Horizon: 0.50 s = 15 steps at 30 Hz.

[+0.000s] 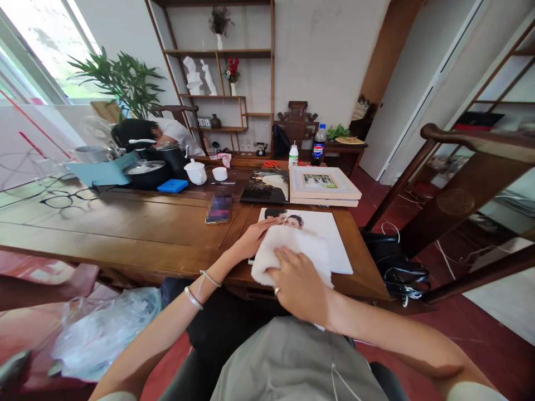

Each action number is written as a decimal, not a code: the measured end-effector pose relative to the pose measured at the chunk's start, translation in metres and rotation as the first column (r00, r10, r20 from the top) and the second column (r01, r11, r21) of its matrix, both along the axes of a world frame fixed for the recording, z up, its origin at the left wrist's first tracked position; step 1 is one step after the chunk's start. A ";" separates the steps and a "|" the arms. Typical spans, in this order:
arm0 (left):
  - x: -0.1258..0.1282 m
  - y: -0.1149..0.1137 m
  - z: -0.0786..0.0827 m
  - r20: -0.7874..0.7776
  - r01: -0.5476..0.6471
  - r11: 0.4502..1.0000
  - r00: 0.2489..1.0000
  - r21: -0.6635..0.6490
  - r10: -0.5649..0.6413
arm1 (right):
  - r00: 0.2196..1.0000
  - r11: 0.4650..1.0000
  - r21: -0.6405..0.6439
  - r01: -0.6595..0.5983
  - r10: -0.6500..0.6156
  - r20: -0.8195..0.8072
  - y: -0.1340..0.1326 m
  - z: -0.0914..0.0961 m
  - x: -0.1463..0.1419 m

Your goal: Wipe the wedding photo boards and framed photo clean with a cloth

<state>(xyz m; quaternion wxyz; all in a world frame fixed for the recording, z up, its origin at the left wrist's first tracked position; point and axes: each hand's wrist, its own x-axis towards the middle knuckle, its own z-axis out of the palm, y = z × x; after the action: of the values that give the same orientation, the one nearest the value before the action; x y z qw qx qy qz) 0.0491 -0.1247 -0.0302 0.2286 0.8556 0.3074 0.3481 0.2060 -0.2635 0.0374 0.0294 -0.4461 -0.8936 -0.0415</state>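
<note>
A white photo panel (340, 239) printed with two people lies on the table near its right end. My left hand (253, 238) rests on the panel's left part, fingers stretched out flat by the printed heads. In my right hand (298, 281) is a fluffy white cloth (267, 253), pressed against the panel and covering much of the picture. The fingers of that hand are bent into the cloth, and a ring shows on one of them. The cloth's left edge reaches my left hand.
Behind the panel are a dark photo board (265, 186) and stacked framed pictures (326, 186). A phone (219, 208), white teapot (195, 172), blue box (173, 185), glasses (69, 197) and cola bottle (319, 146) stand or lie around the wooden table (167, 223). A chair (451, 189) is at the right.
</note>
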 end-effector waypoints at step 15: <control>-0.001 0.007 -0.005 0.424 -0.280 0.916 0.820 -0.288 0.384 | 0.999 0.999 0.010 -0.034 0.034 -0.038 0.136 0.001 0.029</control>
<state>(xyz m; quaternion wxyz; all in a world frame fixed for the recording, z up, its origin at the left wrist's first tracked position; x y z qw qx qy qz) 0.0479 -0.1178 -0.0351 0.3220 0.6482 0.4228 0.5454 0.2346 -0.1276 0.0380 0.0492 -0.4314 -0.9001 -0.0367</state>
